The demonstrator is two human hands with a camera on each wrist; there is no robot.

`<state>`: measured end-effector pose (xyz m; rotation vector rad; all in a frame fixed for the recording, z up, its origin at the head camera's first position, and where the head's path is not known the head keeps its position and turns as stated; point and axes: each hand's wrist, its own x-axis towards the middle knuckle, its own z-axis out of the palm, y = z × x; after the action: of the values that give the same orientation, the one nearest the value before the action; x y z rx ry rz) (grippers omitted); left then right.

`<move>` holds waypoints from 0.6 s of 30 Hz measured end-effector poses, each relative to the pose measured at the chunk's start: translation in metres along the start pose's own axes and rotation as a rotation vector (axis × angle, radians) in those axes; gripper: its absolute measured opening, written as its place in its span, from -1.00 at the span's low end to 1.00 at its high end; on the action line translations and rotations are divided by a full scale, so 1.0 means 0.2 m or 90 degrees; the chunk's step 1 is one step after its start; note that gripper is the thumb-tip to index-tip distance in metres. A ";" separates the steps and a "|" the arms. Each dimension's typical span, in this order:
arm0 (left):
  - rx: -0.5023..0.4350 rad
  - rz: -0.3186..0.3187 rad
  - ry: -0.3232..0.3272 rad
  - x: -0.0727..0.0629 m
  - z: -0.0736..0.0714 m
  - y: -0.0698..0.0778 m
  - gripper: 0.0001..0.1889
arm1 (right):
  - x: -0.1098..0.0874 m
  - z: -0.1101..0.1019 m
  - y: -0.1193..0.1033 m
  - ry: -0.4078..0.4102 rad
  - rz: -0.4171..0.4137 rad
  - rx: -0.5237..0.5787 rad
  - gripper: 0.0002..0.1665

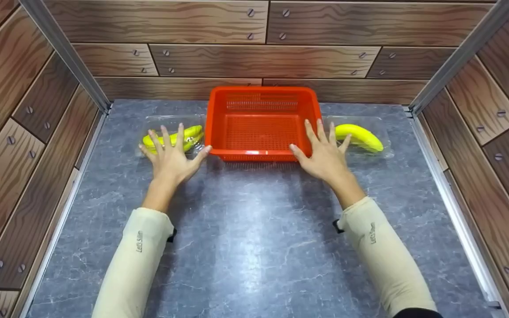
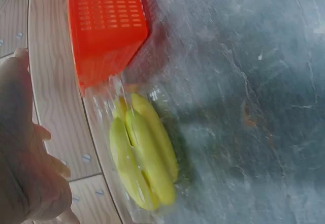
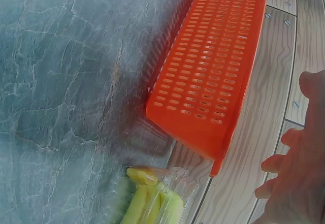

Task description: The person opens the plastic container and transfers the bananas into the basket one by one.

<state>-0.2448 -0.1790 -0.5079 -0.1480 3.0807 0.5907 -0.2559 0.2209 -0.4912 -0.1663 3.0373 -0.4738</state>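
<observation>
Fingers spread wide and apart, the left hand [image 1: 170, 163] and right hand [image 1: 325, 159] hold nothing; whether either thumb touches the basket cannot be told, and both wrist views cut the hands off at the edge. Grey, veined like marble, the table [image 1: 254, 229] lies beneath, partly covered by pale sleeves [image 1: 128, 265] that run off the bottom of the head view. Near its back edge, between the hands, sits a red plastic basket [image 1: 259, 153], rectangular with slotted walls, mouth up, long axis running left to right; the right hand's fingers hide part of its near right corner. Just beside it lie a left clear pack [image 1: 175, 118] and a right clear pack [image 1: 376, 123], shiny and see-through. Left bananas [image 1: 191, 131], smooth and yellow, lie partly behind fingers, lengthwise roughly left to right; right bananas [image 1: 360, 134] curve down rightward, cut off in the right wrist view.
</observation>
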 end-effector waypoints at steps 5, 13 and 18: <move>-0.053 -0.044 0.009 0.00 0.01 -0.07 0.07 | -0.01 0.01 0.01 0.006 -0.009 0.013 0.08; -0.096 -0.107 0.048 0.06 0.01 -0.22 -0.05 | -0.01 0.03 0.00 0.003 -0.015 0.041 0.05; -0.140 -0.153 0.069 0.13 0.01 -0.31 -0.01 | -0.01 0.03 -0.01 0.002 -0.020 0.043 0.05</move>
<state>-0.2642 -0.2382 -0.5333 -0.5579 3.0221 0.9312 -0.2540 0.2176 -0.4967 -0.2103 3.0200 -0.5791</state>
